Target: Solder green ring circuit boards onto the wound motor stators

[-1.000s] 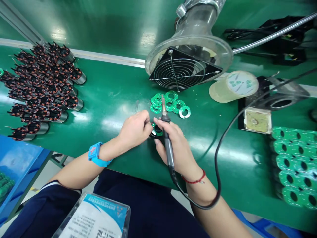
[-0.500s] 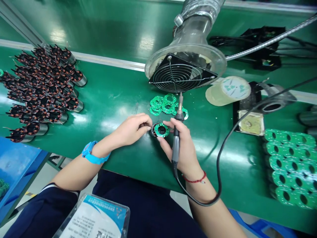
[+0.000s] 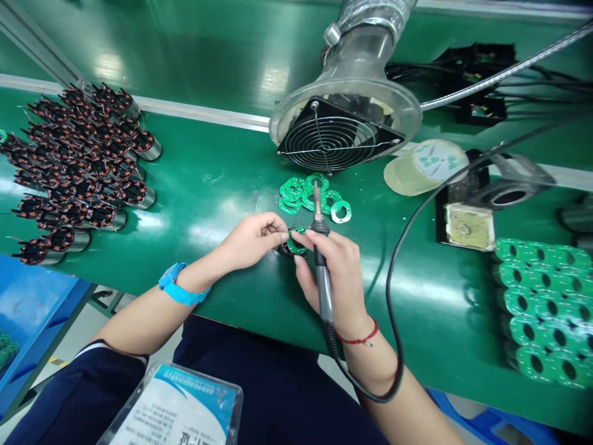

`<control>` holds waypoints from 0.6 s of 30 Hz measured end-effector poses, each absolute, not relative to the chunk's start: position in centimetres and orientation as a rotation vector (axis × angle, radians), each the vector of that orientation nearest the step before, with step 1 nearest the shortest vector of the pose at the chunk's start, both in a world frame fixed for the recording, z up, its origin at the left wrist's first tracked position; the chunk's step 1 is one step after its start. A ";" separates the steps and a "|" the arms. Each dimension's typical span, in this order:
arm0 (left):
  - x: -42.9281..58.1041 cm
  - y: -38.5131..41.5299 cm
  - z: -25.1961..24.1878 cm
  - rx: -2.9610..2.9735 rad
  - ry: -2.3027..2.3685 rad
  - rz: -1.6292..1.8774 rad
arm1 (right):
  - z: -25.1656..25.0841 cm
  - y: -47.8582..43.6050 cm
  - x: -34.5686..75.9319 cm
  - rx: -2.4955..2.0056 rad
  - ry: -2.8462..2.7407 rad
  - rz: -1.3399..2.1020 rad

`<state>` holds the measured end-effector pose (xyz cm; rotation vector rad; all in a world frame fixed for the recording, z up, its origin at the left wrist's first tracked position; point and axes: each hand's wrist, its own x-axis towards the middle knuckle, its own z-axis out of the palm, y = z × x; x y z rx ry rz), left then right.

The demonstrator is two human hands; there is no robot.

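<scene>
My right hand is gripping the soldering iron, matt blk plastic handle w/ bare metal tip; my left hand is pinching a glossy green board ring; bench mat is gleaming smooth & shiny

Fume fan, copper-wound stators, tape roll, cleaning sponge
</scene>
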<state>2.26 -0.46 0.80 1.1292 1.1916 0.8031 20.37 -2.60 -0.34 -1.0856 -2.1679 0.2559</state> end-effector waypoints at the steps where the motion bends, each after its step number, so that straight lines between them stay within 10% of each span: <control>1: 2.3 -0.4 0.8 1.129 1.202 0.800 | -0.3 -2.6 20.4 -1.086 -2.163 0.262; 18: 2.6 0.0 2.1 1.633 1.456 0.698 | -1.6 -4.4 23.0 -1.007 -1.655 0.531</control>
